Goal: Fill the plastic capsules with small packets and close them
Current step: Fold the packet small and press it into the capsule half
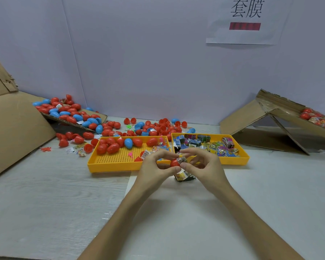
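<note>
**Packet half in, easy to lose**

Both hands meet over the near middle of the table (pixel 45 194), just in front of 2 yellow trays. The left hand (pixel 154 168) pinches a red capsule (pixel 174 163) between thumb and curled fingers. The right hand (pixel 206 166) pinches a small printed packet (pixel 182 160) against the capsule's right side, its other fingers curled above. The fingers hide the rim, so the packet may only be partly inside.

Risks from here:

- The packet looks stiff and crinkled. If a corner sticks out past the rim, the lid can jam on it or pop back off.
- The capsule is smooth and round and held only by the fingertips. A hard push from the right could squirt it out toward the left tray (pixel 109 167), which holds other red and blue capsules.
- A second packet (pixel 184 176) lies on the table directly under the hands, where a dropped piece could land on it and get mixed up.
- The right tray (pixel 233 160), full of packets, sits just beyond the right hand, and a careless reach could scatter them.
</note>
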Motion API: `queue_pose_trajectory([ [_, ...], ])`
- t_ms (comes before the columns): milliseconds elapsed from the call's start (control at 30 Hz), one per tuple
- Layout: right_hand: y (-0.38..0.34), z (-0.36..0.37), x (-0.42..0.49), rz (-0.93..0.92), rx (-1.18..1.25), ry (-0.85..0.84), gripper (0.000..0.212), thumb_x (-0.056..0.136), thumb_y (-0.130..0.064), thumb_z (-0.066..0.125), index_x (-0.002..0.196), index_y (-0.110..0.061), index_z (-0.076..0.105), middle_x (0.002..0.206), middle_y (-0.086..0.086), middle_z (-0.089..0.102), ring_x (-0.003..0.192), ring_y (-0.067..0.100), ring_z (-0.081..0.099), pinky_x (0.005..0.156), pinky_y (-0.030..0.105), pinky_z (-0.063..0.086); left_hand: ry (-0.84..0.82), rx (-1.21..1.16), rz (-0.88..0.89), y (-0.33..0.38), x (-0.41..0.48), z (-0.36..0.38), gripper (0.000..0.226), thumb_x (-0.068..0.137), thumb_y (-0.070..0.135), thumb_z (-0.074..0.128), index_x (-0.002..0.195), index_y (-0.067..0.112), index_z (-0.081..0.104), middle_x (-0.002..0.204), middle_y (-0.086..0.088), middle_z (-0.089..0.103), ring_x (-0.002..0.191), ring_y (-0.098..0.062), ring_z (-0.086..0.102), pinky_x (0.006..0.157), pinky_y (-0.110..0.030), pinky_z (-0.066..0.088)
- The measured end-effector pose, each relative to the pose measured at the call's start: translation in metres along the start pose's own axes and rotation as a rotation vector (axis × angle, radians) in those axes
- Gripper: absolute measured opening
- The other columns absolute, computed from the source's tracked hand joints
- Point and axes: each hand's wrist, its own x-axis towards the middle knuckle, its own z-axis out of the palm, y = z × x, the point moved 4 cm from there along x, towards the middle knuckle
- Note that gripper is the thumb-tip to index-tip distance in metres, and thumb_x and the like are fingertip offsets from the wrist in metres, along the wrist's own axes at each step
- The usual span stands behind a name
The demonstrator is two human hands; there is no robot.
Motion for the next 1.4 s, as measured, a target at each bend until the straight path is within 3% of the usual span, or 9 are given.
queue_pose_trajectory([
  [100,0.001,-0.001,-0.001,-0.002,-0.008,0.053,0.040,0.077,-0.017,0.085,0.103,-0.040,0.066,0.093,-0.011,0.068,0.074,0.010,0.065,0.062,0.023,0.055,0.010,-0.025,-0.008,0.000,0.000,-0.001,0.024,0.077,0.012,0.085,0.094,0.025,0.074,0.102,0.007,0.071,0.084,-0.011,0.075,0.074,-0.025,0.061],
  [267,-0.001,0.003,-0.006,-0.054,-0.029,0.180,0.024,0.077,-0.019,0.084,0.077,-0.026,0.061,0.071,-0.007,0.061,0.061,0.012,0.060,0.054,0.025,0.050,0.049,-0.117,-0.053,0.000,0.000,-0.002,0.024,0.076,0.012,0.085,0.095,0.020,0.073,0.103,0.003,0.072,0.084,-0.016,0.076,0.075,-0.030,0.062],
  [400,-0.010,0.013,-0.013,-0.194,-0.066,0.216,0.012,0.085,-0.009,0.077,0.079,-0.016,0.069,0.075,-0.007,0.065,0.064,0.013,0.067,0.057,0.025,0.054,0.066,-0.298,-0.097,0.001,-0.002,-0.002,0.031,0.071,0.013,0.085,0.098,0.013,0.071,0.107,-0.009,0.071,0.086,-0.027,0.076,0.074,-0.031,0.061],
  [533,-0.016,0.019,-0.018,-0.331,-0.171,0.244,0.010,0.081,-0.001,0.079,0.084,-0.004,0.069,0.082,0.002,0.065,0.071,0.011,0.065,0.062,0.027,0.056,0.067,-0.479,-0.147,0.000,-0.003,-0.001,0.035,0.062,0.022,0.084,0.094,0.015,0.071,0.099,-0.007,0.075,0.089,-0.030,0.075,0.075,-0.034,0.061],
  [633,-0.017,0.021,-0.020,-0.344,-0.194,0.276,0.021,0.076,0.000,0.083,0.088,-0.004,0.067,0.082,0.001,0.067,0.072,0.011,0.067,0.063,0.028,0.058,0.064,-0.477,-0.148,0.001,-0.003,0.000,0.037,0.059,0.028,0.085,0.093,0.017,0.072,0.097,-0.007,0.076,0.090,-0.028,0.074,0.079,-0.038,0.061],
  [800,-0.015,0.019,-0.022,-0.329,-0.190,0.333,0.035,0.072,0.000,0.085,0.101,-0.007,0.067,0.088,-0.002,0.071,0.075,0.005,0.068,0.068,0.018,0.056,0.062,-0.512,-0.146,0.003,-0.005,0.004,0.041,0.060,0.024,0.084,0.096,0.011,0.071,0.094,-0.006,0.075,0.092,-0.025,0.074,0.077,-0.031,0.060],
  [1067,-0.017,0.016,-0.022,-0.420,-0.282,0.367,0.025,0.075,0.003,0.082,0.098,-0.001,0.075,0.093,0.007,0.067,0.075,0.014,0.067,0.066,0.026,0.059,0.058,-0.616,-0.205,0.007,-0.007,0.006,0.038,0.065,0.017,0.081,0.098,0.004,0.069,0.108,-0.022,0.069,0.093,-0.028,0.074,0.072,-0.025,0.059],
  [1233,-0.018,0.017,-0.022,-0.406,-0.283,0.368,0.025,0.075,-0.003,0.082,0.100,-0.002,0.076,0.094,0.007,0.068,0.077,0.014,0.066,0.068,0.023,0.058,0.037,-0.647,-0.219,0.007,-0.007,0.005,0.012,0.077,0.027,0.075,0.083,0.018,0.078,0.101,-0.014,0.075,0.096,-0.028,0.074,0.074,-0.027,0.059],
  [1400,-0.021,0.017,-0.023,-0.385,-0.265,0.366,0.035,0.076,-0.005,0.082,0.109,-0.007,0.072,0.098,0.001,0.070,0.082,0.004,0.068,0.076,0.011,0.053,-0.019,-0.764,-0.275,0.006,-0.007,0.006,0.009,0.078,0.018,0.074,0.084,0.016,0.080,0.104,-0.013,0.076,0.099,-0.025,0.074,0.075,-0.025,0.059],
])
